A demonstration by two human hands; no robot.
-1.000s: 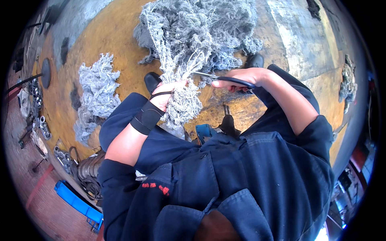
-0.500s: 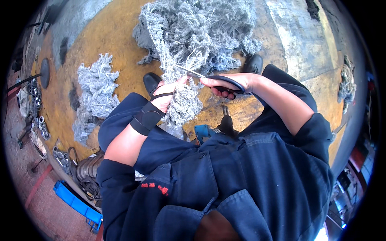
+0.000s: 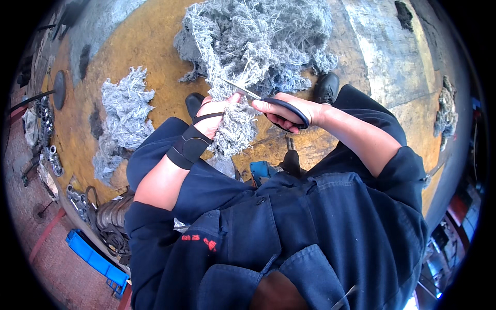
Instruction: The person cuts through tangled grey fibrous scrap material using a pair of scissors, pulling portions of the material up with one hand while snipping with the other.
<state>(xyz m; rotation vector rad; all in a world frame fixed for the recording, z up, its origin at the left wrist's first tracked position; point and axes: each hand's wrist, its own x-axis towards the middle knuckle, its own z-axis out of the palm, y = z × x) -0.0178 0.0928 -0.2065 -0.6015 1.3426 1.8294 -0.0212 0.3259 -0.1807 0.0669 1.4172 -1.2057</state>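
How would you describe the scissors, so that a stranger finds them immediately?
Start at the big grey yarn heap on the yellow floor. At its near edge the right hand holds scissors: the only shiny metal blades, with dark looped handles.

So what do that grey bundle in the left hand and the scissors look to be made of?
The grey bundle looks like loose cotton or similar yarn waste: matte, frayed, stringy strands hanging from the left hand. Exact fibre cannot be told. The scissors in the right hand seem to have bright, shiny metal blades and smooth dark loop handles, probably plastic.
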